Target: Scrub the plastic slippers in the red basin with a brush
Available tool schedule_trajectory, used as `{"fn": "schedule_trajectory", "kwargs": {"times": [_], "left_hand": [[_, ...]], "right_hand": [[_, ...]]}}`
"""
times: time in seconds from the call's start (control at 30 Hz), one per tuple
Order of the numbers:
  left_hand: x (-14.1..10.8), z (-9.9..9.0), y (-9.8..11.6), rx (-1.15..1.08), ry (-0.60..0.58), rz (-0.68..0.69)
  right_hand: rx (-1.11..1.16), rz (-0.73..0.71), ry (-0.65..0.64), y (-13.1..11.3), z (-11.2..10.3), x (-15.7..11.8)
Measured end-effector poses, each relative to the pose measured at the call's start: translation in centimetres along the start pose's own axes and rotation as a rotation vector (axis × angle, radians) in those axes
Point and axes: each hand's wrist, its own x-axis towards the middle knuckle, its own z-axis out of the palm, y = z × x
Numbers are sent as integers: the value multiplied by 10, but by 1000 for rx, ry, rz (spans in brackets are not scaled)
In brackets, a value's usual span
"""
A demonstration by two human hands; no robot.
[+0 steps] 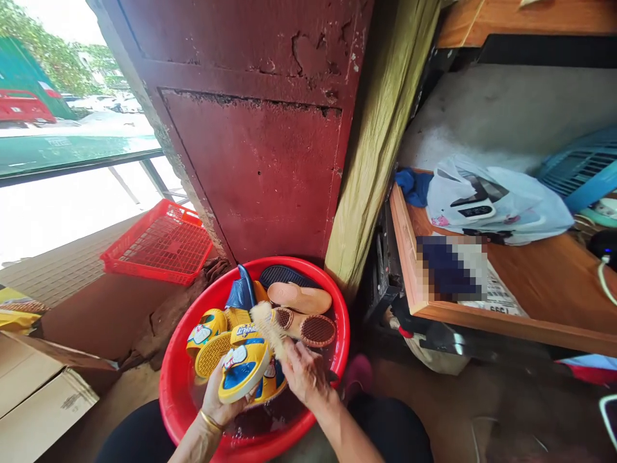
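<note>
My left hand (219, 395) grips a yellow and blue child's sandal (245, 370) with a white figure on its strap, held over a red basin (166, 379). In my right hand (306, 373) is a scrub brush (266, 325) with pale bristles, close above the sandal's far end. Dark water (270, 421) stands in the basin. Other footwear lies in it: more yellow sandals (213, 354), a blue shoe (240, 292), a dark sole (288, 276), a tan slipper (299, 298) and one with brown sole patches (317, 329). The brush handle is mostly hidden by my fingers.
Behind the basin stands a dark red door (255, 173) beside a yellowish post (373, 154). A red plastic crate (161, 241) and a cardboard box (43, 399) are on the left. A wooden table (544, 276) with a plastic bag (501, 199) is at the right.
</note>
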Motion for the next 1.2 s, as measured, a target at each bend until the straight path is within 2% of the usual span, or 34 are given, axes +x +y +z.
{"fn": "schedule_trajectory", "kwargs": {"times": [0.07,0.13,0.2,0.27,0.33,0.43,0.5,0.57,0.63,0.7,0.77,0.83,0.9,1.07,1.2], "left_hand": [[-2,15,1,0,-22,58],[-5,29,4,4,-41,114],[-8,39,8,18,-4,153],[-7,46,10,29,83,197],[-3,52,9,41,158,270],[5,62,2,110,203,381],[8,68,0,140,210,436],[8,72,3,140,224,473],[5,74,9,142,244,495],[3,72,15,177,241,487],[4,69,17,215,202,452],[8,66,15,228,169,415],[12,63,12,200,182,400],[15,58,14,162,269,407],[19,56,6,172,280,459]], "right_hand": [[-33,123,2,10,0,1],[30,167,54,19,-2,0],[123,143,126,17,-3,-3],[173,99,146,3,-1,-9],[182,15,104,-17,3,-14],[118,-138,27,-37,10,-16],[32,-163,-6,-33,10,-14],[-46,-121,-38,-17,4,-12],[-91,-45,-64,1,-3,-11],[-71,12,-65,9,-10,-11],[6,-12,-43,2,-11,-11],[71,-98,-30,-14,-10,-11],[85,-155,-48,-26,-11,-10],[116,-157,-153,-23,-27,-15],[52,-125,-113,-32,-22,-19]]}}
